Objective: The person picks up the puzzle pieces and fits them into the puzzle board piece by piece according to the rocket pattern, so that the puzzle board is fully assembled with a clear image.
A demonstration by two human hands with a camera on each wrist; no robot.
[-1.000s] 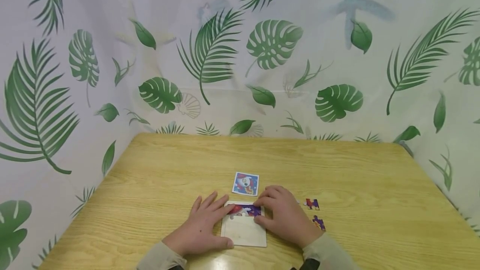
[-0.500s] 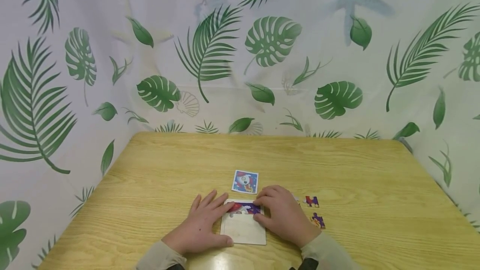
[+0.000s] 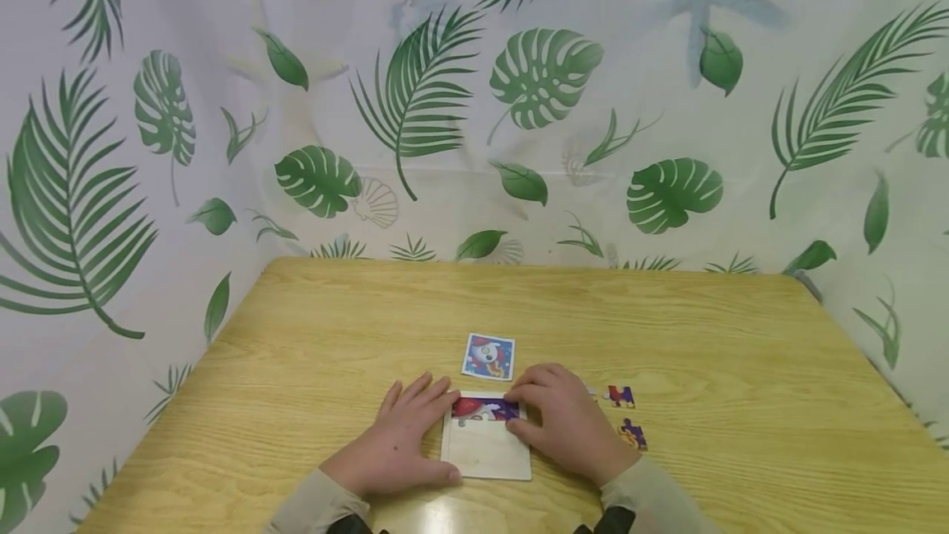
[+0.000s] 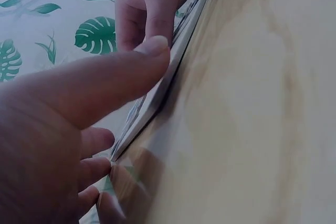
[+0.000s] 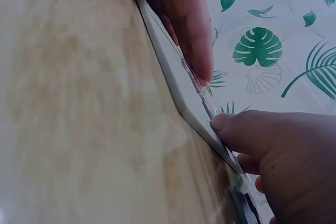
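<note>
A puzzle tray (image 3: 485,453) lies flat on the tabletop (image 3: 334,336), close to the person. The left hand (image 3: 404,435) rests on its left edge with fingers flat and spread, the thumb along the near side. The right hand (image 3: 567,423) touches the right edge, its fingers bent onto the coloured pieces (image 3: 485,409) at the tray's top. A small picture card (image 3: 488,356) lies just behind the tray. 2 loose pieces (image 3: 626,414) sit right of the right hand.

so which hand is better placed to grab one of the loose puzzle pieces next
Probably the right hand. Both loose puzzle pieces lie on the table just to its right, while the left hand rests at the puzzle tray's far side.
</note>
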